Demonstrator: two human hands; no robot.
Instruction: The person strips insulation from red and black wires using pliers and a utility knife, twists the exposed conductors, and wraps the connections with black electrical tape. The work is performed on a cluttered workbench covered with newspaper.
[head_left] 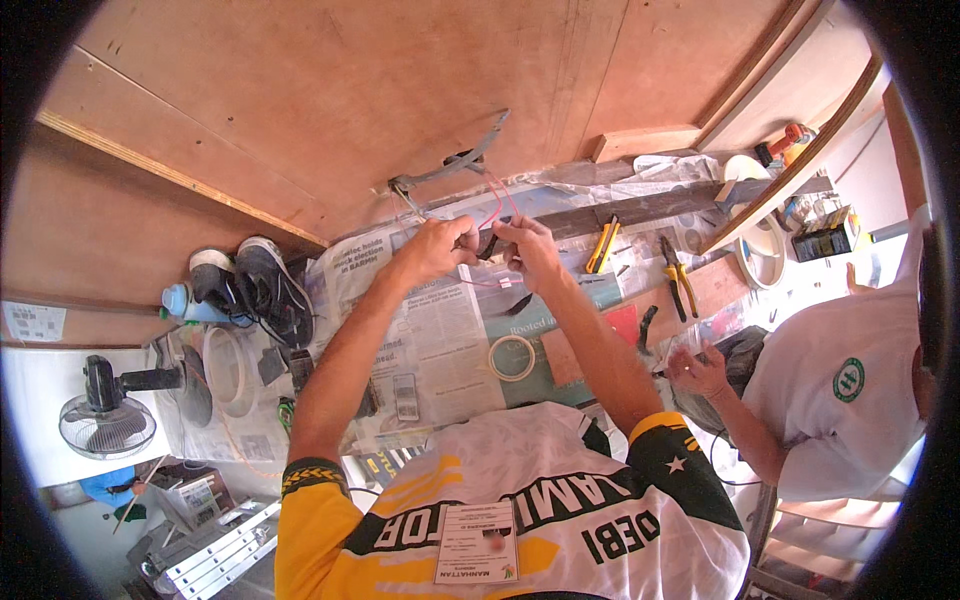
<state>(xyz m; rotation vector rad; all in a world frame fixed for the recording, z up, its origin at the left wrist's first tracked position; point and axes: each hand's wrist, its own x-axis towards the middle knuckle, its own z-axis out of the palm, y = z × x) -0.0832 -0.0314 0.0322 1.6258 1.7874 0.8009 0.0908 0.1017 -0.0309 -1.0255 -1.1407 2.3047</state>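
My left hand (445, 247) and my right hand (530, 250) are raised close together over the newspaper-covered surface, fingers closed. Between their fingertips is a short black strip (488, 247) that resembles electrical tape, pinched from both sides. Thin red wires (497, 197) run down to my fingers from a grey flexible conduit (480, 153) that curves out at the wooden panel. Just left of it, a bundle of stripped-looking wire ends (405, 197) hangs above my left hand. Below my hands dangles another red wire with a small white piece (505, 284) on it.
On the right lie a yellow utility knife (603, 246), yellow-handled pliers (678, 280) and a tape roll (764, 250). A cream ring (512, 358) and a phone (405, 397) rest nearer me. Shoes (270, 285) and a fan (107, 420) stand left. A co-worker's hand (697, 370) is close at right.
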